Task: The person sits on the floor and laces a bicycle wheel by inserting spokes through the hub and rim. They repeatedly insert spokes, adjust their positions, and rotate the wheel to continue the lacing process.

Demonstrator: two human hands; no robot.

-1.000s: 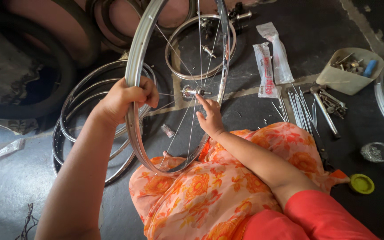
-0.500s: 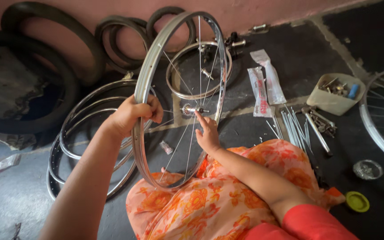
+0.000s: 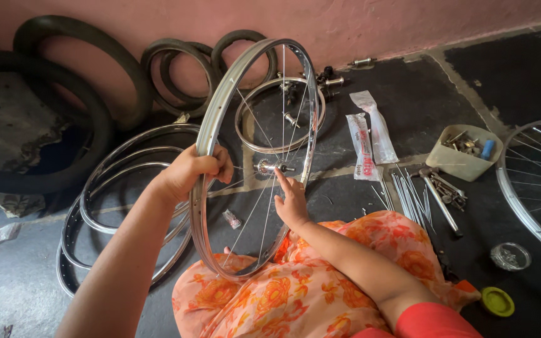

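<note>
I hold a shiny steel bicycle wheel rim [image 3: 240, 80] upright over my lap, which is draped in orange flowered cloth [image 3: 320, 294]. My left hand [image 3: 192, 172] grips the rim's left side. A few thin spokes run from the rim to a metal hub [image 3: 269, 167] at its middle. My right hand [image 3: 292, 200] reaches between the spokes, its index finger raised to just below the hub.
Black tyres [image 3: 45, 119] lean on the pink wall. Bare rims [image 3: 120, 188] lie stacked on the floor at left, a smaller rim [image 3: 250, 138] behind. Loose spokes [image 3: 411, 197], packets [image 3: 370, 134], a tub of small parts [image 3: 464, 153], another spoked wheel [image 3: 533, 181], a yellow lid [image 3: 497, 301] sit right.
The view has tilted up, showing more wall and tyres. My left hand stays on the rim; my right hand has slid slightly along the spokes below the hub.
</note>
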